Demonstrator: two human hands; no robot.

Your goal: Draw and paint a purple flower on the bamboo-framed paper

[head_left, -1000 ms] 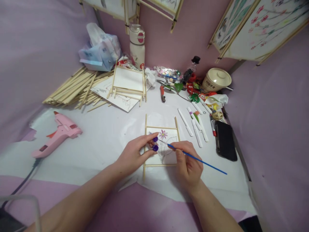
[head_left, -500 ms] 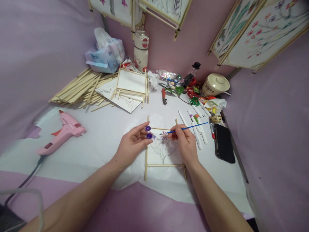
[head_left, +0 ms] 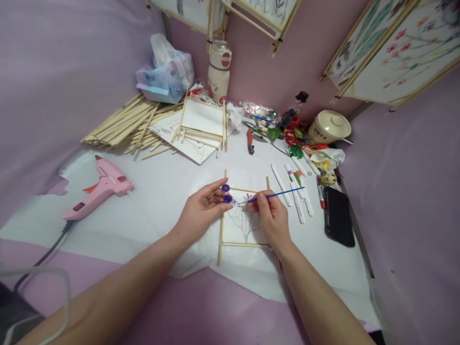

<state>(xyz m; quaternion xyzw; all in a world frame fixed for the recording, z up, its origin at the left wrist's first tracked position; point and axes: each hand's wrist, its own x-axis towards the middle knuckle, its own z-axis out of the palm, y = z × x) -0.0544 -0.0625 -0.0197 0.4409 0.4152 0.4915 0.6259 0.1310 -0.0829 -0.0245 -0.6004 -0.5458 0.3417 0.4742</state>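
Observation:
A white sheet with a line drawing of a plant [head_left: 244,223] lies on the table inside a frame of thin wooden sticks [head_left: 220,239]. My left hand [head_left: 203,206] is closed at the frame's upper left, with two small round purple pieces [head_left: 227,198] at its fingertips; they look like paint pots or caps. My right hand [head_left: 273,213] pinches a thin blue paintbrush [head_left: 280,194]. The brush tip points left, close to a purple patch beside the left fingers; whether it touches the paper I cannot tell. A pink flower shows near the brush, partly covered.
A pink glue gun [head_left: 104,187] lies at left, its cable running to the near edge. Bundled wooden sticks [head_left: 118,124], a tissue pack [head_left: 167,76] and a bottle [head_left: 218,74] stand behind. White markers [head_left: 282,184], a black phone [head_left: 338,216] and a lidded bowl [head_left: 328,127] are at right.
The brush tip has moved from the pink flower leftward to the purple patch near my left fingers. My right hand has shifted left over the frame. The camera view has shifted slightly.

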